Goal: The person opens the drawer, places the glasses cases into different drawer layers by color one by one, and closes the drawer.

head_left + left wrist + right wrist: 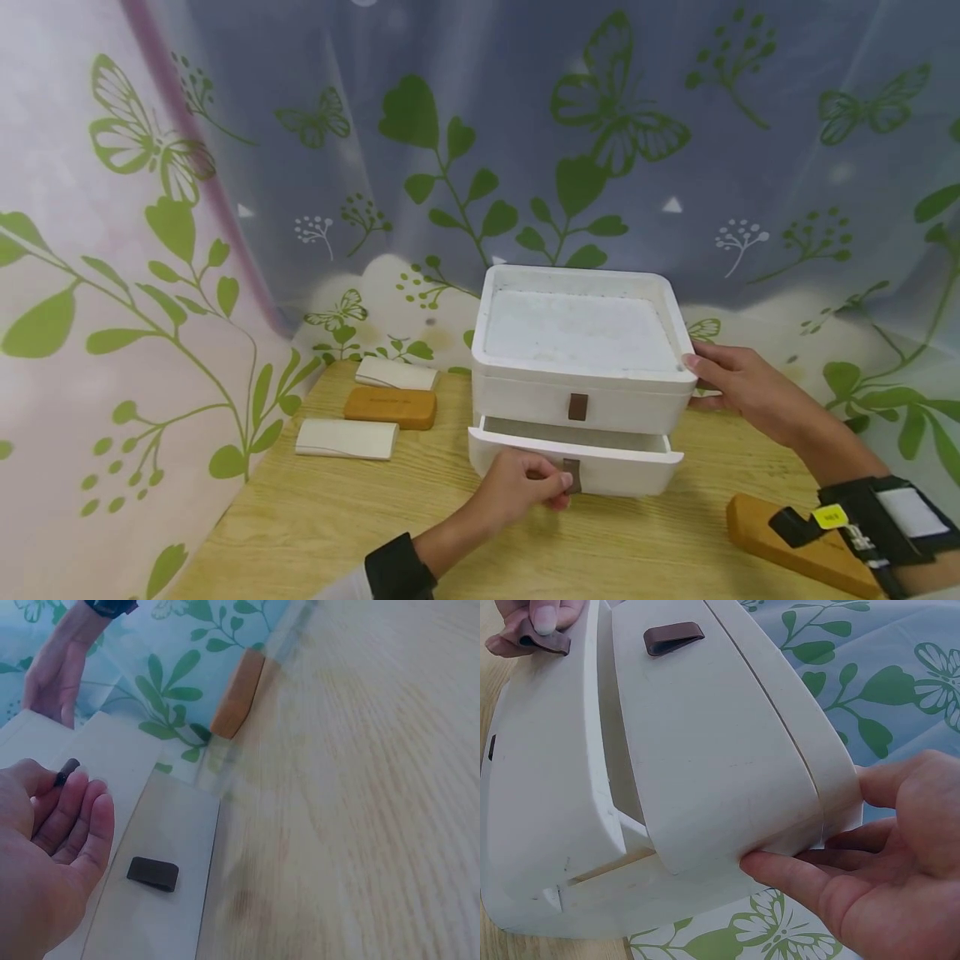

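A blue, leaf-printed backdrop sheet rises beyond the pale wood-grain table, where the white plastic drawer unit stands right of centre. Your right hand grips its right side: brace there firmly so the partly open white drawer slides squarely, guided evenly by your left hand pinching its flat brown strap pull.

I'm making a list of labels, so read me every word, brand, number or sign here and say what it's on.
No text can be read for certain.
Yellow tag on the right wrist strap: short dark lettering, too blurred.
Orange-brown case at left: a line of print, too small.
White drawer box: no lettering seen.
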`<state>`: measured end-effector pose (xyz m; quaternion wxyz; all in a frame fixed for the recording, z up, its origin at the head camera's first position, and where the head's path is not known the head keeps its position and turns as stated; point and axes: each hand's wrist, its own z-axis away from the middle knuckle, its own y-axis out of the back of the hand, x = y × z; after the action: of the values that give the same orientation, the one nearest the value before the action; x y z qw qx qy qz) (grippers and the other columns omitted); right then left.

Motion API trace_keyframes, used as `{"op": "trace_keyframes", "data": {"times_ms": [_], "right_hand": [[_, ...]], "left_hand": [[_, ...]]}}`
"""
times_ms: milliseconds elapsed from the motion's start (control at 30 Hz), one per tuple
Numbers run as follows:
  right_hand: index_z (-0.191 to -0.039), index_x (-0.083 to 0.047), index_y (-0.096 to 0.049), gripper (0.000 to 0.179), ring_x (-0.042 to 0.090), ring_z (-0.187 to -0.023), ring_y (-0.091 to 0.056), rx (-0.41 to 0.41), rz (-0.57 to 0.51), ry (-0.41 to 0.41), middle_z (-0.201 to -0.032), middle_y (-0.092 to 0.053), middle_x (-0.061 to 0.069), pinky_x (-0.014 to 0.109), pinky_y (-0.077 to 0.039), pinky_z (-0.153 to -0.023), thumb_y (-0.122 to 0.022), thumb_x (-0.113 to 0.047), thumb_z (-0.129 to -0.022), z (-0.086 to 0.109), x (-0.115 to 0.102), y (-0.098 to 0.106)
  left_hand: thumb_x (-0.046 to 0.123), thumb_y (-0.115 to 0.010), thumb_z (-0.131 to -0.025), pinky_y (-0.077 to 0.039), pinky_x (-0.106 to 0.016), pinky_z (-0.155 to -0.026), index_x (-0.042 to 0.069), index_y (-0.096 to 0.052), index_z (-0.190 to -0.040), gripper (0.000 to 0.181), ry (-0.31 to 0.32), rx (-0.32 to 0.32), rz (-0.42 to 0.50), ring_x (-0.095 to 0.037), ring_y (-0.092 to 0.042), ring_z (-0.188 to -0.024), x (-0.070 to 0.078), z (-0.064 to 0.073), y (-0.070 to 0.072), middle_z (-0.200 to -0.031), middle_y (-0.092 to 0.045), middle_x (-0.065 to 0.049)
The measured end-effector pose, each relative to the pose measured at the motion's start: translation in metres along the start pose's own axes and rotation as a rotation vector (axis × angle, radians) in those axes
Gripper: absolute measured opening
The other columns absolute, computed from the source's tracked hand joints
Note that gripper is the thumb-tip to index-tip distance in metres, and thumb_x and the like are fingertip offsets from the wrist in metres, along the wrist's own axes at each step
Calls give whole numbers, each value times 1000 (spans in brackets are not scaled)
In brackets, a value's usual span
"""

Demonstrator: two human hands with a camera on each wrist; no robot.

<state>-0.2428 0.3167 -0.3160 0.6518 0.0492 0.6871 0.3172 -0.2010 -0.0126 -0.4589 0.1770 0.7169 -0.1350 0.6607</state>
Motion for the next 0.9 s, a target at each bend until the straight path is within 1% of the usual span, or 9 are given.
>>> {"op": "trace_keyframes", "data": {"times_ms": [233,300,467,667,800,900], "right_hand": [[-165,2,-16,70,-13,-112,-58,8,11,-15,-163,-32,33,37,-61,-99,-41,-38,-113,-1,1,0],[-164,3,-16,70,-12,-112,-59,7,7,-12,-163,-32,33,37,-61,-98,-41,-38,-113,-1,2,-1],[-164,2,-16,69,-12,-112,-59,7,12,-10,-164,-31,33,38,-61,-99,-41,-37,-113,-2,2,-1],[-165,-1,-16,69,-17,-111,-57,-1,11,-6,-165,-30,31,43,-59,-103,-40,-39,-113,-1,-1,0],[-165,0,-16,68,-18,-111,-56,-5,12,2,-164,-30,33,42,-59,-102,-40,-37,-114,-2,-1,-1],[-165,-1,-16,68,-16,-112,-57,-1,20,-8,-164,-31,33,43,-59,-103,-40,-37,-114,-2,0,-1]], "left_hand": [[16,-77,-94,-63,-23,-70,-2,-79,-86,20,11,-6,6,-8,-72,-67,0,8,-3,-84,-78,-21],[16,-77,-94,-63,-23,-70,-2,-78,-87,20,9,0,6,-8,-72,-67,1,10,-4,-83,-78,-21],[16,-77,-94,-64,-23,-70,-2,-78,-86,21,4,0,7,-9,-72,-66,1,14,-6,-82,-78,-20],[15,-76,-94,-64,-23,-70,-5,-77,-86,22,-14,-5,21,-8,-72,-65,1,19,-8,-84,-77,-25],[15,-76,-94,-64,-23,-69,-5,-77,-86,21,1,8,30,-8,-72,-66,2,22,-10,-83,-78,-23],[15,-76,-95,-64,-23,-69,-5,-77,-87,22,8,6,37,-8,-72,-66,1,25,-12,-83,-78,-22]]}}
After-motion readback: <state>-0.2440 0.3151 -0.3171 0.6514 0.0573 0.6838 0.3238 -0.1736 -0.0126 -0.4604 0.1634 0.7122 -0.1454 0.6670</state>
